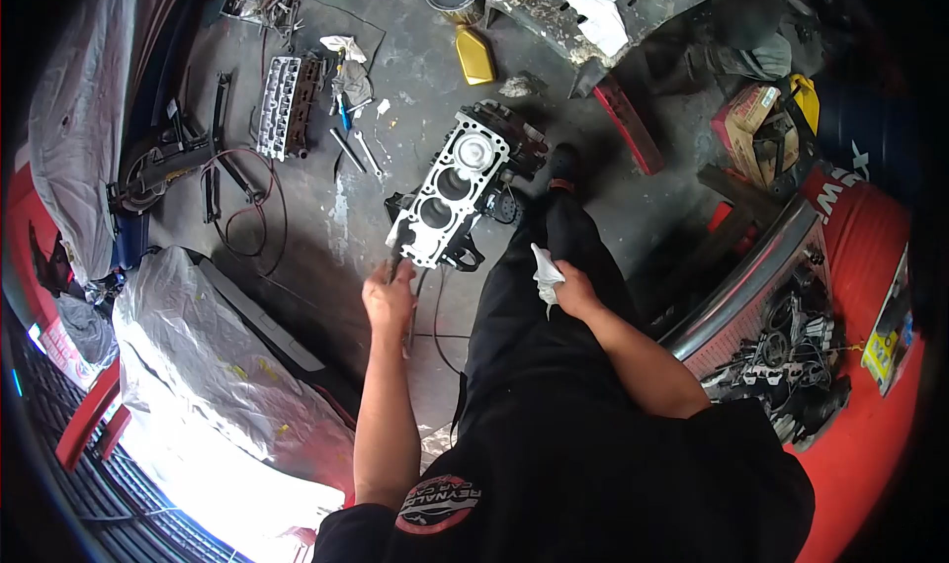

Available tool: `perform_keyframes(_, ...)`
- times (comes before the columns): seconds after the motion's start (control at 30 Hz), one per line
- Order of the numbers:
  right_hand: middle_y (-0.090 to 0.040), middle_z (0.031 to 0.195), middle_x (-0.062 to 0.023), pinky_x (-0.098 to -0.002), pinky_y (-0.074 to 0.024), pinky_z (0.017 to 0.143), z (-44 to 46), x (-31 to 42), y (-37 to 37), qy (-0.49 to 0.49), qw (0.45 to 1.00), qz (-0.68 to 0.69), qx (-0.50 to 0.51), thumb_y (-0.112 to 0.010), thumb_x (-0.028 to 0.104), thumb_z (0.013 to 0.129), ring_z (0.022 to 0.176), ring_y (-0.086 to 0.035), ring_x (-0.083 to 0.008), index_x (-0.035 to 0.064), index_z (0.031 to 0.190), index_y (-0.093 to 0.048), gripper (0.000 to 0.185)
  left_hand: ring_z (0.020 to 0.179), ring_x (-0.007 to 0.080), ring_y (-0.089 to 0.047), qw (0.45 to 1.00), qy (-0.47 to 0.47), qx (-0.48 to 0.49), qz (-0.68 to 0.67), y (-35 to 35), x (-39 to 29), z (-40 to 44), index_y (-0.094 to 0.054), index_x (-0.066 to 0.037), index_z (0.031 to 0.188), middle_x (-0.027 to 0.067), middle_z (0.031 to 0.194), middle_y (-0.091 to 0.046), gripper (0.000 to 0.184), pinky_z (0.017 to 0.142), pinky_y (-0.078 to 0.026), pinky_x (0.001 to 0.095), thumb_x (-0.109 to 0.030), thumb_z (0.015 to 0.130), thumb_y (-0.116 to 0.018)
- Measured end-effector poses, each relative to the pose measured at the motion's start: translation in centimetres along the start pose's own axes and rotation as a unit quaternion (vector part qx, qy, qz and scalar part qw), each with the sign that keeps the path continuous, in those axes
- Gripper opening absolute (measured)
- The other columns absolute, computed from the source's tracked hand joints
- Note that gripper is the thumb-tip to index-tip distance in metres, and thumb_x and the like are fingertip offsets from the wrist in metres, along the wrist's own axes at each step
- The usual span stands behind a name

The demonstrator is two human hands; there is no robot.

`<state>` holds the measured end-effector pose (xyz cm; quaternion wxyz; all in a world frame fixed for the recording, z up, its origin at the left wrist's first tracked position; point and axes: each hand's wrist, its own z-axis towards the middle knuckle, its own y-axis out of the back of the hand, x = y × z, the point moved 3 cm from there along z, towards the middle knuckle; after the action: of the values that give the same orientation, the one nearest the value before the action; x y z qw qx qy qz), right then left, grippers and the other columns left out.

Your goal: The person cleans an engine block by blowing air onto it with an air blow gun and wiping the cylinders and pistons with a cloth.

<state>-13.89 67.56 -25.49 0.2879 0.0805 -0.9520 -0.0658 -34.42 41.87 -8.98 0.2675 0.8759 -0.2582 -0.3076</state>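
Observation:
An engine block [435, 217] with open cylinder bores stands on the floor in front of me, its flat metal face up. My left hand [388, 298] is at the block's near end, fingers curled around something dark and narrow that I cannot make out. Whether it touches the block is unclear. Over my thigh, my right hand [575, 291] grips a crumpled white cloth [547, 274]. One round piston top [474, 152] shows in the far bore.
A cylinder head [284, 106], wrenches [366, 152] and a yellow bottle [474, 56] lie beyond the block. At left are a metal stand [178, 163] and a plastic-covered seat [208, 336]. At right, a tray of parts [736, 316] and a red beam [630, 125].

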Motion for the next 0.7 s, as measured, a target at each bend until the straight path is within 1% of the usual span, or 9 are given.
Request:
perform_keyframes(0.03, -0.066, 0.119, -0.0203, -0.0432, -0.0491, 0.096, 0.2, 0.1, -0.2, 0.004, 1.000, -0.006, 0.002, -0.054, 0.004, 0.085, 0.113, -0.062, -0.0378, 0.0090, 0.129, -0.059, 0.045, 0.047, 0.0147, -0.057, 1.000, -0.010, 0.014, 0.015, -0.7, -0.5, 0.3, -0.069, 0.003, 0.096, 0.0104, 0.078, -0.070, 0.028, 0.044, -0.046, 0.0287, -0.025, 0.089, -0.067)
perform_keyframes(0.1, -0.066, 0.120, -0.0200, -0.0416, -0.0484, 0.098, 0.1, 0.1, -0.1, 0.005, 1.000, -0.021, 0.004, -0.054, 0.003, 0.085, 0.114, -0.062, -0.0369, 0.0077, 0.130, -0.059, 0.046, 0.050, 0.0207, -0.059, 0.997, -0.053, -0.002, 0.063, -2.1, -0.7, 1.7, -0.066, 0.003, 0.084, 0.0118, 0.064, -0.064, 0.032, 0.052, -0.049, 0.0372, -0.029, 0.087, -0.067)
perform_keyframes(0.13, -0.066, 0.120, -0.0200, -0.0416, -0.0484, 0.098, 0.1, 0.1, 0.1, 0.006, 1.000, -0.021, 0.000, -0.054, 0.003, 0.085, 0.114, -0.062, -0.0369, 0.0077, 0.130, -0.059, 0.046, 0.052, 0.0237, -0.060, 0.998, -0.027, 0.000, 0.048, -2.8, -0.7, 2.0, -0.065, 0.003, 0.081, 0.0134, 0.059, -0.061, 0.035, 0.059, -0.050, 0.0403, -0.031, 0.087, -0.066)
perform_keyframes(0.23, -0.066, 0.120, -0.0204, -0.0411, -0.0480, 0.098, -0.4, -0.9, 0.4, 0.002, 1.000, -0.022, -0.004, -0.053, 0.002, 0.084, 0.115, -0.061, -0.0369, 0.0055, 0.130, -0.058, 0.046, 0.054, 0.0243, -0.061, 0.997, -0.025, -0.004, 0.077, -3.7, -0.6, 3.1, -0.066, 0.003, 0.080, 0.0136, 0.060, -0.061, 0.035, 0.060, -0.050, 0.0395, -0.031, 0.087, -0.066)
perform_keyframes(0.33, -0.066, 0.120, -0.0209, -0.0419, -0.0479, 0.098, -0.3, -0.5, 0.6, -0.012, 1.000, 0.016, -0.007, -0.053, 0.002, 0.084, 0.115, -0.061, -0.0369, 0.0057, 0.130, -0.058, 0.047, 0.057, 0.0244, -0.063, 0.994, -0.049, -0.024, 0.091, -3.8, 0.6, 4.5, -0.067, 0.002, 0.080, 0.0128, 0.063, -0.064, 0.033, 0.059, -0.050, 0.0394, -0.030, 0.086, -0.066)
perform_keyframes(0.4, -0.066, 0.119, -0.0205, -0.0426, -0.0484, 0.097, -0.5, 0.1, 0.9, 0.001, 1.000, -0.014, -0.017, -0.054, 0.002, 0.084, 0.114, -0.062, -0.0376, 0.0075, 0.130, -0.058, 0.046, 0.057, 0.0236, -0.064, 0.993, -0.070, -0.035, 0.091, -3.6, 0.3, 4.9, -0.067, 0.002, 0.079, 0.0121, 0.064, -0.065, 0.033, 0.058, -0.050, 0.0393, -0.029, 0.086, -0.066)
perform_keyframes(0.47, -0.066, 0.118, -0.0206, -0.0430, -0.0486, 0.097, -0.2, -0.7, 0.4, 0.005, 1.000, -0.002, -0.020, -0.054, 0.003, 0.084, 0.113, -0.062, -0.0380, 0.0079, 0.129, -0.058, 0.045, 0.054, 0.0203, -0.063, 0.998, -0.028, -0.012, 0.053, -3.4, -0.4, 4.7, -0.068, 0.002, 0.081, 0.0107, 0.066, -0.067, 0.031, 0.054, -0.049, 0.0374, -0.029, 0.087, -0.067)
perform_keyframes(0.57, -0.066, 0.116, -0.0207, -0.0433, -0.0490, 0.095, -0.1, -0.8, 0.6, 0.012, 0.999, 0.010, -0.028, -0.054, 0.003, 0.084, 0.112, -0.062, -0.0387, 0.0079, 0.126, -0.059, 0.043, 0.048, 0.0165, -0.059, 0.997, -0.008, 0.014, 0.071, -3.3, -2.2, 4.0, -0.069, 0.002, 0.086, 0.0093, 0.066, -0.067, 0.029, 0.049, -0.048, 0.0338, -0.027, 0.088, -0.066)
perform_keyframes(0.7, -0.067, 0.114, -0.0204, -0.0437, -0.0495, 0.093, -0.3, 0.2, 1.4, 0.009, 0.999, 0.043, -0.027, -0.053, 0.003, 0.084, 0.110, -0.063, -0.0388, 0.0066, 0.122, -0.061, 0.039, 0.043, 0.0155, -0.056, 0.999, -0.002, 0.015, 0.048, -2.9, -2.2, 5.2, -0.068, 0.003, 0.091, 0.0094, 0.067, -0.067, 0.029, 0.043, -0.045, 0.0316, -0.026, 0.089, -0.066)
